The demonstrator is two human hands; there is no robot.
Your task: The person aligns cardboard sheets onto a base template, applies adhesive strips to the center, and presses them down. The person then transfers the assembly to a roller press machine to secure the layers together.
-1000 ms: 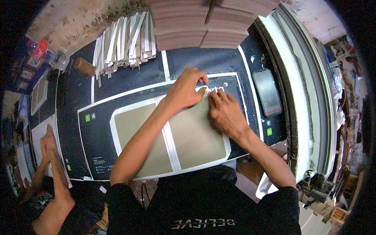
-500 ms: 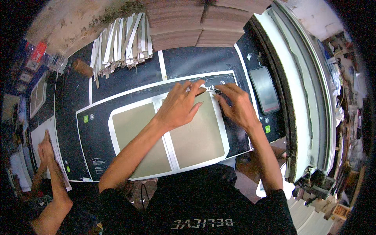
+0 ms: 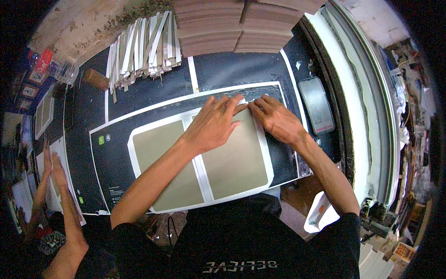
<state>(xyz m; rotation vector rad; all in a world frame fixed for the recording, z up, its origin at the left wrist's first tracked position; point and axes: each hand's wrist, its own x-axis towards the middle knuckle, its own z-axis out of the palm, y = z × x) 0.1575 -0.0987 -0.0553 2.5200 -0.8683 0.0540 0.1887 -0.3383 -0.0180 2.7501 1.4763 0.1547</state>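
Observation:
A cover blank point(image 3: 234, 160) lies flat before me: two grey-beige boards side by side, with a white paper border folded round them and a white strip between. My left hand point(image 3: 210, 123) rests over its far edge, fingers bent forward and thumb spread apart over the right board. At the far right corner, my right hand point(image 3: 281, 122) has its fingers drawn together on the white paper border. The fingertips of both hands are close to each other there, and they hide part of that edge.
A dark printed sheet point(image 3: 116, 153) lies under the blank. Beyond are a heap of white and grey strips point(image 3: 146, 46) and stacked brown boards point(image 3: 209, 28). A phone point(image 3: 317, 106) lies at right, beside a long machine edge point(image 3: 371, 116). Another person's hands point(image 3: 55, 169) work at the left.
My right hand has moved left onto the corner, its fingers closing together. The left hand stays nearly in place. The other person's hands have moved apart.

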